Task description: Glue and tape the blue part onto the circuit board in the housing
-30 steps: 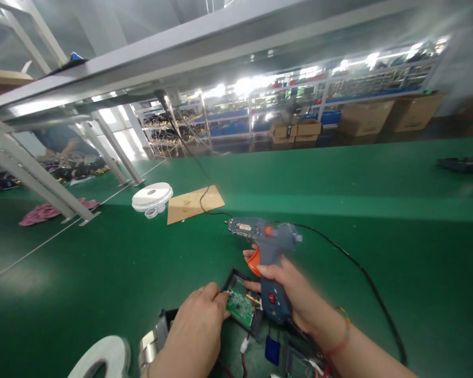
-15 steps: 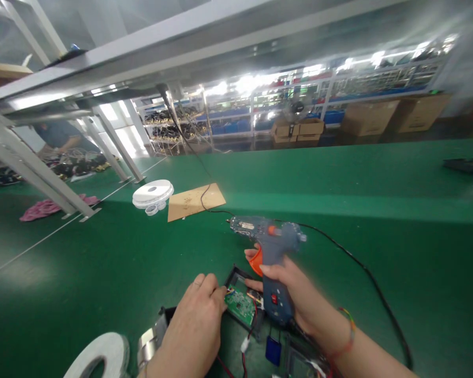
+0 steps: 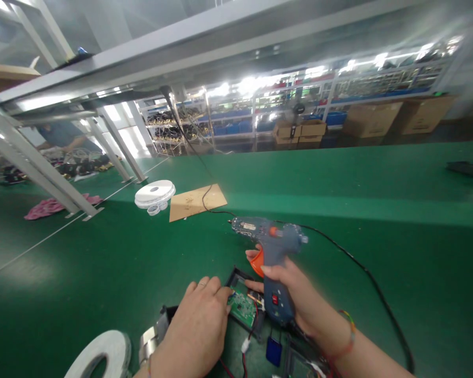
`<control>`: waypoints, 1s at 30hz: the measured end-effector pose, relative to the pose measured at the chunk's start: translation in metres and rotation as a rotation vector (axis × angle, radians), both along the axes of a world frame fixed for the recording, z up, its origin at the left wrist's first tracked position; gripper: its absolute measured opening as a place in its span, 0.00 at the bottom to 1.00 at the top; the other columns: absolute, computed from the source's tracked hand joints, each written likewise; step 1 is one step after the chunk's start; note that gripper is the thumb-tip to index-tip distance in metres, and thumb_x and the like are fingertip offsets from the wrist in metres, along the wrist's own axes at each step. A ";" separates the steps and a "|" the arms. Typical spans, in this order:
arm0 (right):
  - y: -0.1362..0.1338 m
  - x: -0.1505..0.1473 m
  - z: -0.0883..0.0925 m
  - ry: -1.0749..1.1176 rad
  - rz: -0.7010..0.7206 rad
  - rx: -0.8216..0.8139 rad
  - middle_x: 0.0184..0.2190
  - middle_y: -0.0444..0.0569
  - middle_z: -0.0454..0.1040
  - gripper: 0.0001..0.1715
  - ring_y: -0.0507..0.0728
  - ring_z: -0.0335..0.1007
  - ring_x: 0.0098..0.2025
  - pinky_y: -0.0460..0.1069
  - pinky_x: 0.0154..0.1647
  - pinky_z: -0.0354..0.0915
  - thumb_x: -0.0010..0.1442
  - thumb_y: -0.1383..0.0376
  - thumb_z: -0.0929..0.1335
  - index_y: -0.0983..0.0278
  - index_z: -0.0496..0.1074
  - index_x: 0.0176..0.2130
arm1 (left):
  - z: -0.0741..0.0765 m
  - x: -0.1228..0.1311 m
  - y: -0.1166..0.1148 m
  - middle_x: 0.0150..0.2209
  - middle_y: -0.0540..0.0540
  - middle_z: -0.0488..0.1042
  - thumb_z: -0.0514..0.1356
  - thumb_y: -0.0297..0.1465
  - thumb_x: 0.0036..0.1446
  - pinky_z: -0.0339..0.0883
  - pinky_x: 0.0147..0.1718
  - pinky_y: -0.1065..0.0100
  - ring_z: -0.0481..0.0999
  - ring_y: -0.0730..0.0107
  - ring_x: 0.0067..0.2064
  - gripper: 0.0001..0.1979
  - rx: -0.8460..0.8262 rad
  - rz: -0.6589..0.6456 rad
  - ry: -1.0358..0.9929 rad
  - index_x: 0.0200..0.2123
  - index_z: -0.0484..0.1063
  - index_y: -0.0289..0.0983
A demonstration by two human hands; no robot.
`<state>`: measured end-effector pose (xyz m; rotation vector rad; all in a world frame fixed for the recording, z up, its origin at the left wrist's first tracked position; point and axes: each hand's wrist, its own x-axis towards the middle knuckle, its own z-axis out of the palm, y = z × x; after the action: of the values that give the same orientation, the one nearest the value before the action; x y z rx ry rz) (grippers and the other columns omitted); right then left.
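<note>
My right hand grips a dark blue hot glue gun with an orange trigger, its nozzle pointing left above the table. One finger of that hand reaches down to a black plastic case. Inside the case lies a green circuit board with thin wires. My left hand is curled closed over the left side of the case, its fingertips at the board's upper left corner; the thumb is hidden. From the board a red and black lead runs to a white connector. Nearby lies a small blue part with two legs.
A roll of white tape and a metal-and-black part sit at lower left. Farther back are a stained cardboard piece and a white spool. The gun's black cable crosses the right side. Another case lies at the bottom.
My left hand's fingers have shifted slightly at the board's corner. The glue gun stays in my right hand in nearly the same place; the view has moved a little.
</note>
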<state>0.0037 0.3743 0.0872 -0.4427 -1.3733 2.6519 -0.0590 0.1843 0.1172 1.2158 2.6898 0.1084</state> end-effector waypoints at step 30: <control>0.074 0.054 0.045 -0.283 0.626 0.534 0.40 0.53 0.77 0.27 0.50 0.70 0.28 0.44 0.27 0.67 0.53 0.49 0.73 0.66 0.72 0.44 | -0.009 -0.005 0.000 0.40 0.42 0.69 0.43 0.19 0.61 0.62 0.44 0.55 0.65 0.58 0.43 0.24 -0.039 -0.057 -0.071 0.44 0.76 0.41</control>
<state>0.0581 0.4480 0.1322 -0.3692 -2.5704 2.5151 -0.0642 0.1843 0.1085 1.2512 2.5823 0.0886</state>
